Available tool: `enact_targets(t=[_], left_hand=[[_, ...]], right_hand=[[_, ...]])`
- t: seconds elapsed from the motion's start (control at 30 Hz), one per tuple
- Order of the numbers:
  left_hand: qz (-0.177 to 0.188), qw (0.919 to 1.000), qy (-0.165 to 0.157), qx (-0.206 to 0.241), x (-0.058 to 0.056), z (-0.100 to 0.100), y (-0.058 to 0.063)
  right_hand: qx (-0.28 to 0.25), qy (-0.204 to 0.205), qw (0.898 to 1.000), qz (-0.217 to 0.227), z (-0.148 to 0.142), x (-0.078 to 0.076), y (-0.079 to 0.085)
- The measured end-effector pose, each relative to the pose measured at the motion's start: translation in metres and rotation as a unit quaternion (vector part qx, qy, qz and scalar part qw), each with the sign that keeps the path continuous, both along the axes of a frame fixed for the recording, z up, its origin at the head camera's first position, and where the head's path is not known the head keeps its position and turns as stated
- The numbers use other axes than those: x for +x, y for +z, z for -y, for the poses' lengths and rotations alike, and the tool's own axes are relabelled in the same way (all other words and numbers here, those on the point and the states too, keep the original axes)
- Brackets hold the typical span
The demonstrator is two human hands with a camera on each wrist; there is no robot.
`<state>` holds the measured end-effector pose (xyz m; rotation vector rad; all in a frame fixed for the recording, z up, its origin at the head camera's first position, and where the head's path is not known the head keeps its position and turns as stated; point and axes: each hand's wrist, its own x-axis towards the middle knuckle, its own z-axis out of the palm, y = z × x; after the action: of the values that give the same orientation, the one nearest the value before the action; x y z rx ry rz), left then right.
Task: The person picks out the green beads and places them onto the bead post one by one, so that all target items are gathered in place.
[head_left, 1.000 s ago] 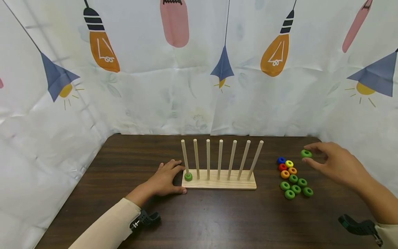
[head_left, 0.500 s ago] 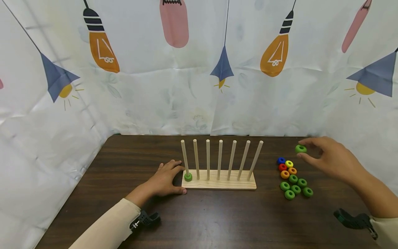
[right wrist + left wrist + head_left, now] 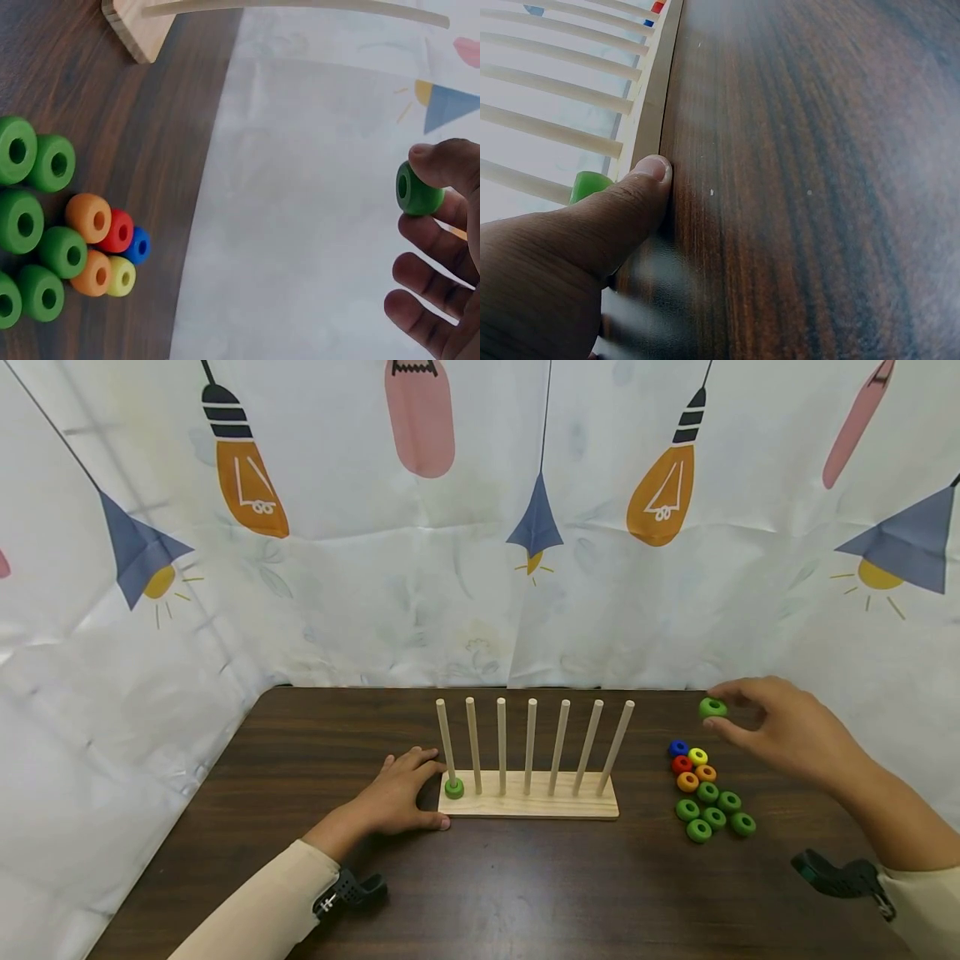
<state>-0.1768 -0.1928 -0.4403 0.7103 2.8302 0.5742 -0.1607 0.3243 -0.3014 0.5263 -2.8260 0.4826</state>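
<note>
Seven wooden pegs stood in a row on the peg board [image 3: 528, 805], which sat near the middle of the dark tabletop [image 3: 525, 893]. One green ring on the peg [image 3: 453, 788] rested at the foot of the leftmost peg, touching the base. The left hand [image 3: 397, 793] lay flat on the tabletop against the board's left end, fingers relaxed and gripping nothing, the thumb tip pressed to the base's front left corner. The right hand [image 3: 787, 731] was raised above the tabletop's far right corner and pinched a green ring [image 3: 712, 707] between thumb and forefinger, its other fingers loosely spread. That ring hung in the air, clear of the wood, up and to the right of the rightmost peg. Below it, a cluster of loose rings [image 3: 705, 789] lay near the right edge: blue, yellow, red and two orange at the far end, five green ones closer to the front edge.
</note>
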Motion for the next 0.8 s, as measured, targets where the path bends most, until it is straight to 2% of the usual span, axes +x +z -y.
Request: enact_targets(t=[0.57, 0.8], left_hand=[[-0.002, 1.0000, 0.000, 0.001, 0.000, 0.000, -0.003], [0.003, 1.0000, -0.001, 0.000, 0.000, 0.000, 0.000]], right_hand=[[-0.004, 0.020, 1.000, -0.012, 0.018, -0.005, 0.011], [-0.013, 0.026, 1.000, -0.010, 0.027, -0.008, 0.015]])
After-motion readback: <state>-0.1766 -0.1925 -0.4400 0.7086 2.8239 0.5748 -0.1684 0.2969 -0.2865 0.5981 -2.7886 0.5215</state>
